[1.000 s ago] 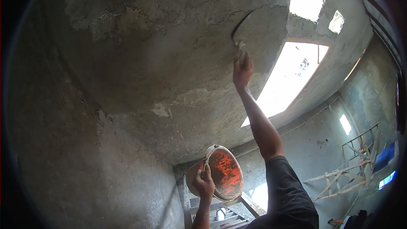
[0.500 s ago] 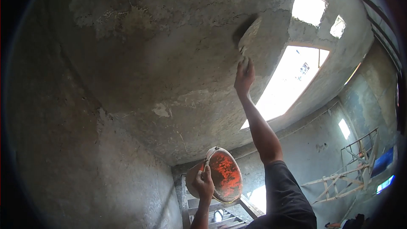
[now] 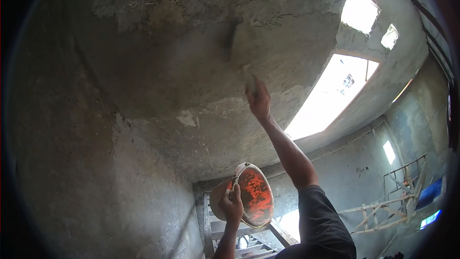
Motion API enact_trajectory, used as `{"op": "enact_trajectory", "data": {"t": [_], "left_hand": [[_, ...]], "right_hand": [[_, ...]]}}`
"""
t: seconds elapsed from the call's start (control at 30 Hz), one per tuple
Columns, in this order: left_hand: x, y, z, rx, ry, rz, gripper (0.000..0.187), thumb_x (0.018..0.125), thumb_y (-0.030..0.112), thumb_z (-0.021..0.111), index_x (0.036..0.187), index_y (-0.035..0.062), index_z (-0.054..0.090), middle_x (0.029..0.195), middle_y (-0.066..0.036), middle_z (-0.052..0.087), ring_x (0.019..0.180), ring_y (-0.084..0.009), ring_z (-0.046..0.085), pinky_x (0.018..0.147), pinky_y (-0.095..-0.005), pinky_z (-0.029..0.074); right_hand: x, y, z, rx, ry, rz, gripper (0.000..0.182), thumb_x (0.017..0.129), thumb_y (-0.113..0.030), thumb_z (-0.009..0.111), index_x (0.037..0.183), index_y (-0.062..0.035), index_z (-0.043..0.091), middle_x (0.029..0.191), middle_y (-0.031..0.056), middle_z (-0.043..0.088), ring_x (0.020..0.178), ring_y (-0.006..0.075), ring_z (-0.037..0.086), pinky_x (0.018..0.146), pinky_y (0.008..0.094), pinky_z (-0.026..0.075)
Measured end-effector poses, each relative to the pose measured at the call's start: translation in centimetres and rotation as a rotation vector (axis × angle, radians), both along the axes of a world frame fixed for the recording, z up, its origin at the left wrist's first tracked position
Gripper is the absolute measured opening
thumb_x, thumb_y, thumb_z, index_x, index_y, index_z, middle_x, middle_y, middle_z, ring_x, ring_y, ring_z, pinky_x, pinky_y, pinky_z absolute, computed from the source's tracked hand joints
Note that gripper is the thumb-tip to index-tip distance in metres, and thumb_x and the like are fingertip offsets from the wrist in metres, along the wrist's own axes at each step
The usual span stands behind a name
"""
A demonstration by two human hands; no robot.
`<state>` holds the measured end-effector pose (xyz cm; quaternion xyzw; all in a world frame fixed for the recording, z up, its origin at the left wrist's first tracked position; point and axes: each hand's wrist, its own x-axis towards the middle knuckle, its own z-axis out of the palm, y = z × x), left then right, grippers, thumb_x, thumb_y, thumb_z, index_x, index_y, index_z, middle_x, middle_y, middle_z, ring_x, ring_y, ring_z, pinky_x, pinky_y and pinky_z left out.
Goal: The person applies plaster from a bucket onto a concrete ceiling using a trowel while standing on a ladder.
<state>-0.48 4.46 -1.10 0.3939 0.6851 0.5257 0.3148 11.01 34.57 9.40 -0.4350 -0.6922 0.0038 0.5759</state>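
My right hand is raised at the end of an outstretched arm, closed around the handle of a trowel. The trowel's blade is blurred and blends with the grey wall, close to its surface; a dark shadow lies along its left edge. Lower down, my left hand grips the rim of a bucket, thumb on the near side. The bucket is tilted with its mouth to the right. Its inside is orange-red, smeared with grey mortar.
Bright window openings pierce the wall at the right. A wooden ladder-like frame stands below the bucket. Further right is a trestle of pale bars near a blue sheet. A bare side wall rises at the left.
My right hand has swept the trowel left and slightly down along the wall. My left hand still holds the bucket in nearly the same place. The view has shifted slightly.
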Motion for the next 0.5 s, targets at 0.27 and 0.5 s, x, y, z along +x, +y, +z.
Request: {"op": "enact_trajectory", "data": {"t": [0.27, 0.5], "left_hand": [[0.1, -0.1, 1.7, -0.012, -0.013, -0.008, 0.048, 0.090, 0.033, 0.063, 0.060, 0.0009, 0.045, 0.050, -0.003, 0.040, 0.049, -0.0101, 0.037, 0.046, -0.0326, 0.032], [-0.1, 0.2, 0.8, 0.037, 0.050, 0.037, 0.047, 0.087, 0.037, 0.067, 0.063, 0.0002, 0.049, 0.052, -0.006, 0.043, 0.050, -0.0145, 0.040, 0.049, -0.0360, 0.035]], "right_hand": [[1.4, 3.9, 2.0, 0.135, 0.186, -0.357, 0.043, 0.086, -0.011, 0.064, 0.126, -0.0023, 0.051, 0.105, 0.0191, 0.059, 0.093, 0.0341, 0.060, 0.079, 0.0388, 0.048], [5.3, -4.9, -5.8, -0.146, -0.089, -0.068, 0.040, 0.087, -0.014, 0.061, 0.124, -0.0046, 0.051, 0.102, 0.0240, 0.059, 0.092, 0.0416, 0.059, 0.077, 0.0441, 0.048]]}}
